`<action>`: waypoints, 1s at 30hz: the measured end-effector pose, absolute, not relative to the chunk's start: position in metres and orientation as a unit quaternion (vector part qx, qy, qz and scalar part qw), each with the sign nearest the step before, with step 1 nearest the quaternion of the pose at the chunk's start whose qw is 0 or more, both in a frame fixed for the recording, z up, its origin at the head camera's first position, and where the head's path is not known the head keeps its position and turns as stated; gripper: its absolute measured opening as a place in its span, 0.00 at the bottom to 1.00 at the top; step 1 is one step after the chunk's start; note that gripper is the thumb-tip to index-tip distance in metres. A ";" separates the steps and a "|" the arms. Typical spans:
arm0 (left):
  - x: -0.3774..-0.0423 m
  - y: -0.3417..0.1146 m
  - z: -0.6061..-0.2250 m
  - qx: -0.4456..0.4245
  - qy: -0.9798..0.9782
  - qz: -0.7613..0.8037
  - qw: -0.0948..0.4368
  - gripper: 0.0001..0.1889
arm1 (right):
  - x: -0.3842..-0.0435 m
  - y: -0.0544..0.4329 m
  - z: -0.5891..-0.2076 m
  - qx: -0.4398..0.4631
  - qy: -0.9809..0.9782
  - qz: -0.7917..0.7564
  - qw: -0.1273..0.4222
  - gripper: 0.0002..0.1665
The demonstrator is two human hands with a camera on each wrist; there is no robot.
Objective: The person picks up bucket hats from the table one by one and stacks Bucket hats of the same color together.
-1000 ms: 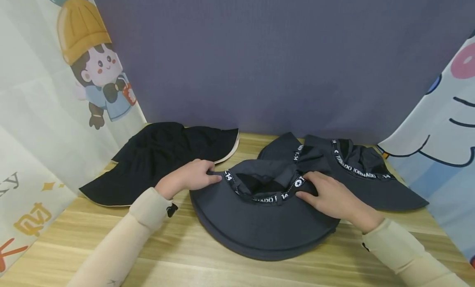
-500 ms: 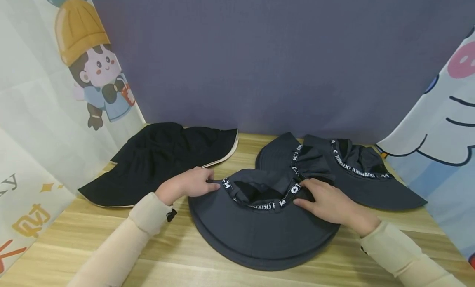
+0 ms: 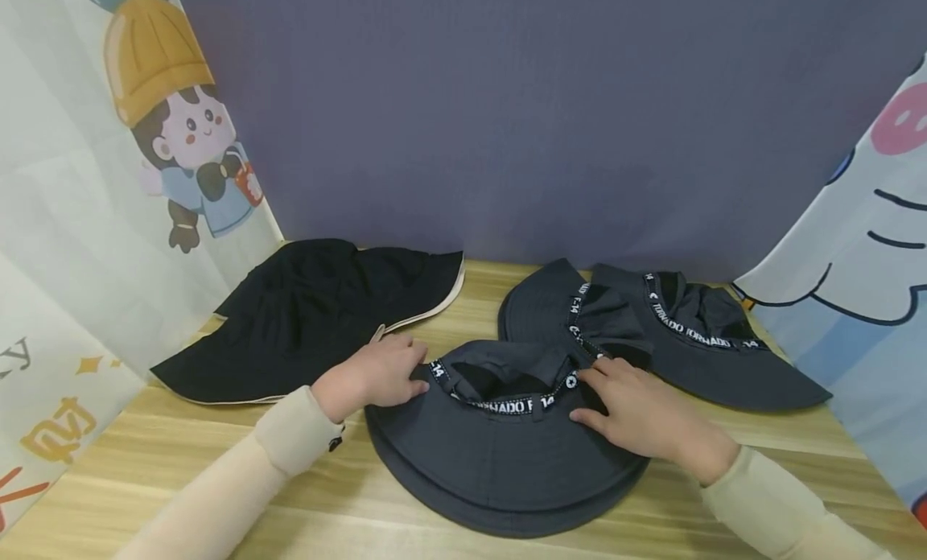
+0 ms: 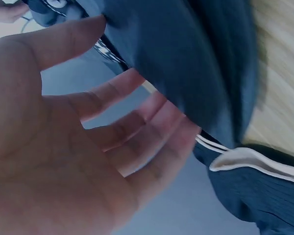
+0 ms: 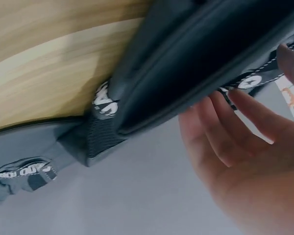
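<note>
A dark grey bucket hat [image 3: 507,463] lies brim toward me at the front middle, its inner band printed with white letters. My left hand [image 3: 376,375] holds its left edge, thumb on the brim and fingers at the back. Those fingers [image 4: 157,122] look fairly straight and their tips meet the fabric edge in the left wrist view. At the hat's right edge my right hand [image 3: 648,407] holds loosely, thumb over the brim and fingers behind the band. In the right wrist view the brim partly hides the fingertips of the right hand [image 5: 250,156].
Another grey hat [image 3: 713,375] with a lettered band lies behind on the right, its brim [image 3: 532,306] reaching behind the front hat. A black hat [image 3: 304,327] with pale edging lies at the left back. The wooden table [image 3: 340,504] ends at a grey-purple backdrop [image 3: 507,125].
The front hat has slid toward me with both hands on it, exposing more of the grey hat behind. My left hand has also shifted slightly right. The other hats have stayed put.
</note>
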State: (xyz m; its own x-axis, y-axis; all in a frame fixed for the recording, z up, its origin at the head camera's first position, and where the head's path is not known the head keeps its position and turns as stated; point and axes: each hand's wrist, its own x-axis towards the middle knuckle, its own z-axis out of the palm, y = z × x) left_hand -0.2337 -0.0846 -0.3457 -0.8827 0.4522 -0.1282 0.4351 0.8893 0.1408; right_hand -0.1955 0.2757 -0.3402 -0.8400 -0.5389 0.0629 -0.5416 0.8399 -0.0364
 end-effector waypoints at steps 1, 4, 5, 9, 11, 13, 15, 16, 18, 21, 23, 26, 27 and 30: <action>-0.231 -0.083 -0.345 0.233 0.968 0.050 0.075 0.21 | -0.194 0.274 -0.340 0.284 -0.958 0.023 0.022 0.33; -0.224 -0.078 -0.344 0.243 0.967 0.036 0.072 0.30 | -0.190 0.270 -0.338 0.279 -0.960 0.024 0.010 0.37; -0.222 -0.077 -0.343 0.244 0.966 0.034 0.073 0.33 | -0.189 0.269 -0.337 0.276 -0.961 0.024 0.006 0.39; -0.215 -0.071 -0.345 0.244 0.965 0.027 0.090 0.45 | -0.185 0.265 -0.337 0.269 -0.963 0.019 -0.004 0.47; -0.213 -0.068 -0.346 0.237 0.966 0.029 0.105 0.49 | -0.182 0.265 -0.337 0.265 -0.964 0.018 -0.011 0.49; -0.211 -0.066 -0.347 0.229 0.965 0.031 0.122 0.54 | -0.181 0.264 -0.338 0.262 -0.965 0.014 -0.014 0.51; -0.210 -0.064 -0.347 0.220 0.965 0.032 0.141 0.57 | -0.179 0.263 -0.340 0.263 -0.965 0.008 -0.013 0.52; -0.209 -0.063 -0.347 0.218 0.964 0.030 0.147 0.59 | -0.179 0.263 -0.341 0.263 -0.965 0.003 -0.012 0.52; -0.209 -0.062 -0.347 0.214 0.964 0.026 0.156 0.61 | -0.178 0.262 -0.343 0.265 -0.964 -0.007 -0.008 0.51; -0.208 -0.060 -0.348 0.214 0.964 0.015 0.155 0.62 | -0.177 0.261 -0.345 0.268 -0.963 -0.016 -0.007 0.51; -0.208 -0.060 -0.349 0.215 0.965 0.010 0.151 0.63 | -0.176 0.261 -0.346 0.270 -0.963 -0.016 -0.007 0.50; -0.207 -0.060 -0.350 0.215 0.966 0.006 0.147 0.63 | -0.176 0.261 -0.346 0.270 -0.963 -0.007 -0.007 0.48; -0.207 -0.060 -0.351 0.215 0.966 0.006 0.146 0.63 | -0.176 0.262 -0.345 0.268 -0.963 -0.002 -0.006 0.46; -0.206 -0.060 -0.352 0.215 0.966 0.008 0.145 0.63 | -0.178 0.264 -0.344 0.257 -0.966 0.014 -0.005 0.41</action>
State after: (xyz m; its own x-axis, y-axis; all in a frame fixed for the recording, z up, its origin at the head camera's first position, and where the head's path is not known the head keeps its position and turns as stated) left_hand -0.2065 -0.0599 -0.3522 -0.8656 0.4175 -0.2765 0.4130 0.9074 0.0774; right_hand -0.1779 0.2642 -0.3441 -0.8675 -0.4975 -0.0023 -0.4972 0.8671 -0.0292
